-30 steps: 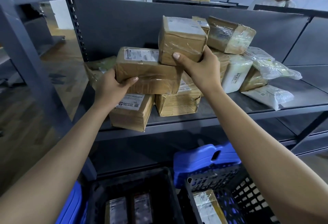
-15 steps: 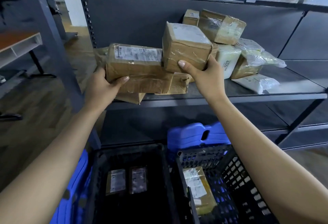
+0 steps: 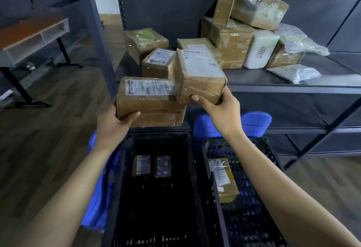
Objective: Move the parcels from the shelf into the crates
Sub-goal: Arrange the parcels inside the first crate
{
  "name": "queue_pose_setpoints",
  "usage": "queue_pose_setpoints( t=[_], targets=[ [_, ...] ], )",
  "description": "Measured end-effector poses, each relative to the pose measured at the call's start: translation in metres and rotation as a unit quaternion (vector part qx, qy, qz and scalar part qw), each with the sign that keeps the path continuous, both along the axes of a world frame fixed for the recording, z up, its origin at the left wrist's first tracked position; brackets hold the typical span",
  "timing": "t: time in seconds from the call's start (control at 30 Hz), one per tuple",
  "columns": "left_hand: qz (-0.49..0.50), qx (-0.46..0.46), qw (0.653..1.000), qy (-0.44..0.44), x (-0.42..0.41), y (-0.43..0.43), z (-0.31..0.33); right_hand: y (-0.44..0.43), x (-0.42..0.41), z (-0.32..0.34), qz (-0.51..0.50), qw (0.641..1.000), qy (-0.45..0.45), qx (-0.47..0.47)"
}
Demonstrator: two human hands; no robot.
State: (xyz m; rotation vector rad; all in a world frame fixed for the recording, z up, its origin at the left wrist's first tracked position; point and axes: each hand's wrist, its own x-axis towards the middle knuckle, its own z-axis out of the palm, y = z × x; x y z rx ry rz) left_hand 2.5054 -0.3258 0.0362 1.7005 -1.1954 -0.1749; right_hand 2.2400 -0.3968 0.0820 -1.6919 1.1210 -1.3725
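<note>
My left hand (image 3: 115,124) grips a long brown parcel (image 3: 150,102) with a white label, held in front of the shelf edge above the left black crate (image 3: 125,168). My right hand (image 3: 220,112) holds a smaller brown boxed parcel (image 3: 199,76) from below, just right of the first and touching it, above the gap between the crates. The right black crate (image 3: 271,160) holds one brown parcel (image 3: 224,180). Two small dark parcels (image 3: 151,165) lie in the left crate. More parcels (image 3: 230,39) remain stacked on the grey shelf (image 3: 293,88).
White bagged parcels (image 3: 295,72) lie at the right of the shelf. Blue stools (image 3: 256,121) stand under the crates and below the shelf. A grey shelf upright (image 3: 93,31) rises at left, with a desk (image 3: 33,37) beyond it on the wooden floor.
Both hands have pulled their parcels off the shelf and lowered them toward me, over the crates. The view has tilted down, showing more of the crates.
</note>
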Motion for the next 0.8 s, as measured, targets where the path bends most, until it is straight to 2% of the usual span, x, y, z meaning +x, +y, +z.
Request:
queue_pose_setpoints(
  t=[0.2, 0.43, 0.5, 0.6, 0.8],
  targets=[
    [0.015, 0.036, 0.999, 0.001, 0.034, 0.039, -0.044, 0.039, 0.035, -0.04, 0.005, 1.0, -0.011, 0.021],
    [-0.021, 0.069, 0.996, 0.044, 0.064, 0.069, -0.089, 0.072, 0.067, -0.086, 0.0, 0.998, -0.024, 0.053],
    [-0.015, 0.067, 0.997, 0.036, 0.064, 0.075, -0.101, 0.078, 0.071, -0.098, 0.0, 0.997, -0.023, 0.067],
    [-0.02, 0.046, 0.996, 0.076, 0.055, 0.081, -0.122, 0.083, 0.071, -0.118, -0.002, 0.996, -0.018, 0.086],
    [-0.052, 0.059, 0.989, 0.125, 0.035, 0.096, -0.172, 0.09, 0.058, -0.164, -0.013, 0.99, 0.005, 0.137]
  ],
)
